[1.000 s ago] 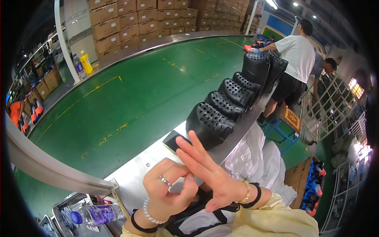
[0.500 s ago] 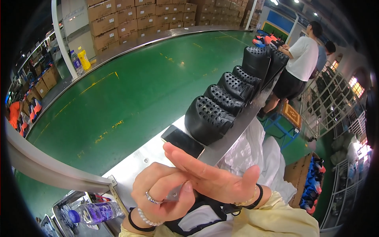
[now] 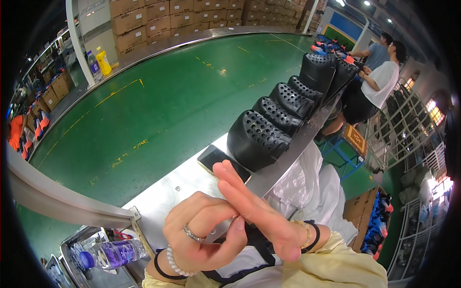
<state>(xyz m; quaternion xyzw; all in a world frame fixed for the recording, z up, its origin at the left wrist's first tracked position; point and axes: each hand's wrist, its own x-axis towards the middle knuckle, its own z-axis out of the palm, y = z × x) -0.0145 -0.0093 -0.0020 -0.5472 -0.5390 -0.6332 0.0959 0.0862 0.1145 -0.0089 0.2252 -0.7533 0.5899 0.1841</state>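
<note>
My left hand [image 3: 206,235], wearing a ring and a pearl bracelet, has its fingers curled and its thumb close to the index fingertip. That fingertip meets the side of my right hand [image 3: 261,216]; whatever lies between thumb and finger is hidden or too small to make out. The right hand is held out with its fingers straight and together, its thumb pointing down, and it grips nothing. Just beyond its fingertips a dark-screened phone [image 3: 216,157] lies on the metal bench [image 3: 165,197]. Beside the phone stands a row of black perforated clogs [image 3: 259,139].
A water bottle [image 3: 115,254] lies in a metal tray at the lower left. White plastic sheeting [image 3: 307,192] hangs at the bench's right edge. A carton [image 3: 360,209] of colourful shoes is farther right. Two people [image 3: 379,77] work beyond the clogs, near a blue-legged stool [image 3: 353,144].
My right hand has turned more edge-on, its thumb swinging from up to down. My left hand has shifted slightly right, staying against it. The people in the background have changed posture.
</note>
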